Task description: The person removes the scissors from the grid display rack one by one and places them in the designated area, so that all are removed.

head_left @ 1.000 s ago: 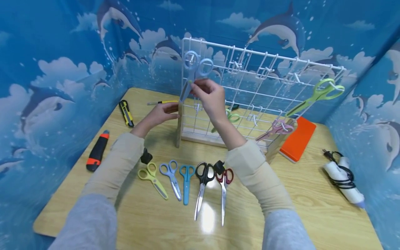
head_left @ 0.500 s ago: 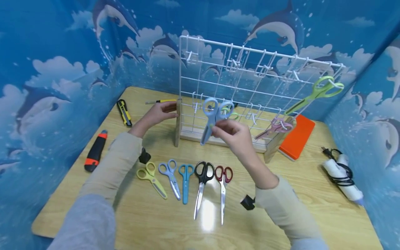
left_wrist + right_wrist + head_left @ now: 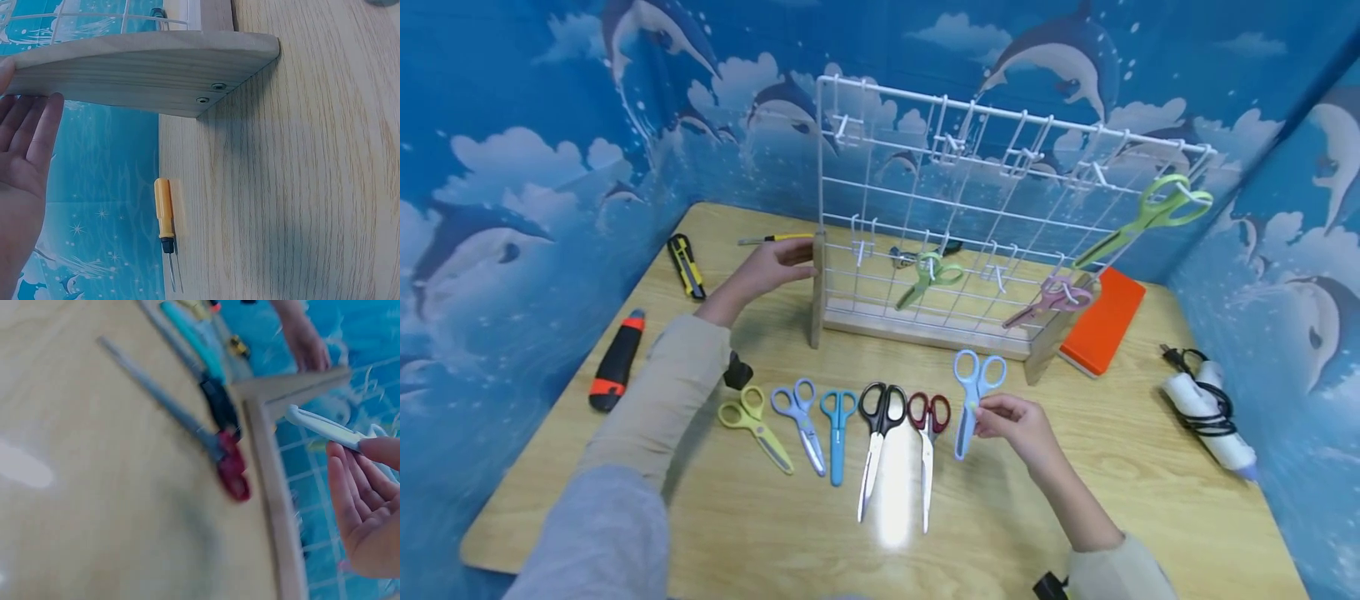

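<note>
Right hand (image 3: 1017, 427): thumb and fingertips closed in a pinch on the light-blue scissors (image 3: 972, 392), taken at the blades near the pivot. The grip presumably serves to leave both finger loops free, facing the rack. The scissors sit just right of the red-handled scissors (image 3: 928, 427), seemingly clear of the tabletop (image 3: 775, 533).

Left hand (image 3: 772, 268): fingers nearly straight, thumb apart from them, resting at the edge of the wooden end panel (image 3: 818, 292); no scissors in it. The contact probably steadies the wire rack (image 3: 917, 333).

Hung on the rack, loops over white wire hooks (image 3: 952, 144): lime scissors (image 3: 1146, 215), upper right; pink scissors (image 3: 1047, 302), below them; small green scissors (image 3: 925, 279), lower middle. Hanging by a loop lets the blades slant down.

Laid in a row before the rack, left to right: yellow scissors (image 3: 760, 429), periwinkle scissors (image 3: 802, 421), teal scissors (image 3: 837, 442), black-handled scissors (image 3: 878, 422), then the red-handled pair. All handles point rackward, perhaps for orderly display.

Around the margins: yellow-and-black box cutter (image 3: 687, 267), black-and-orange utility knife (image 3: 617, 358), yellow-handled screwdriver (image 3: 164, 206), orange box (image 3: 1103, 325), and white corded tool (image 3: 1187, 404), its black cord wound round the body, likely for tidiness.
</note>
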Action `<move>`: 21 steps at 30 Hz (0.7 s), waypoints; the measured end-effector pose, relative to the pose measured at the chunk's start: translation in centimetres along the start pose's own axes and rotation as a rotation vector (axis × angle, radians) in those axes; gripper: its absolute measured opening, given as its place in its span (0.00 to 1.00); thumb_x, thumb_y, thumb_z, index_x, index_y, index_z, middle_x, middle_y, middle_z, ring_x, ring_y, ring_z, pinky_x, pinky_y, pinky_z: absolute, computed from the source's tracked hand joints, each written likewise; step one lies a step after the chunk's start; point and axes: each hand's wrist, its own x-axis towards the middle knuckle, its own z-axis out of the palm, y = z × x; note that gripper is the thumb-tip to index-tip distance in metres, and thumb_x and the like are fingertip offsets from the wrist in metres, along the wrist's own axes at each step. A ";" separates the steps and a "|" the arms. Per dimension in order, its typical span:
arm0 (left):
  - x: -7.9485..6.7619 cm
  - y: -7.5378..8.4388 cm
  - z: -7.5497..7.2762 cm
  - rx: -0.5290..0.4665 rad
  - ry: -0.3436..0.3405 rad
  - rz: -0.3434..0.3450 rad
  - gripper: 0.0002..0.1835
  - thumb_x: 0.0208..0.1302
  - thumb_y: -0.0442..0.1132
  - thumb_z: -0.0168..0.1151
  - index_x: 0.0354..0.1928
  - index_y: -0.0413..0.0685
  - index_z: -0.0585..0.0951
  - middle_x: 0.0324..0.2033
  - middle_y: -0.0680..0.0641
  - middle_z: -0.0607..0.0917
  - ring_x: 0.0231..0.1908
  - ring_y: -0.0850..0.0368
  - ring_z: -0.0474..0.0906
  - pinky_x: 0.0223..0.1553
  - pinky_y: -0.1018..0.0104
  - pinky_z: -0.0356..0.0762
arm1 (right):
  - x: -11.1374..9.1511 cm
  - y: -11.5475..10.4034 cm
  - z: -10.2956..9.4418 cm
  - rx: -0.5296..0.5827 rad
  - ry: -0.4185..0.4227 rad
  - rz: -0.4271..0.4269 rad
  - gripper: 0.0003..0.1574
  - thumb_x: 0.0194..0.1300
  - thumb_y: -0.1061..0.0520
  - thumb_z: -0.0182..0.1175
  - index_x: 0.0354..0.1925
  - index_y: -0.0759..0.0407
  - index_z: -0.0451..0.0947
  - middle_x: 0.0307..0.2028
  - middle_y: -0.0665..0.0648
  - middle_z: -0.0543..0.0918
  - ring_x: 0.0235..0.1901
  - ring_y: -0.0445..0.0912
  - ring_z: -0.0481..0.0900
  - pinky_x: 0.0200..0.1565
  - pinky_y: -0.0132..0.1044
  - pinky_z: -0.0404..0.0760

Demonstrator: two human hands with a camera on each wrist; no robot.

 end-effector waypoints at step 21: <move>-0.1 0.0 0.0 -0.017 0.005 0.003 0.37 0.45 0.50 0.62 0.59 0.51 0.62 0.57 0.47 0.66 0.56 0.56 0.61 0.53 0.64 0.66 | -4.7 -5.0 1.8 -0.230 -0.080 0.331 0.14 0.52 0.63 0.56 0.32 0.77 0.72 0.19 0.56 0.78 0.18 0.43 0.76 0.23 0.32 0.79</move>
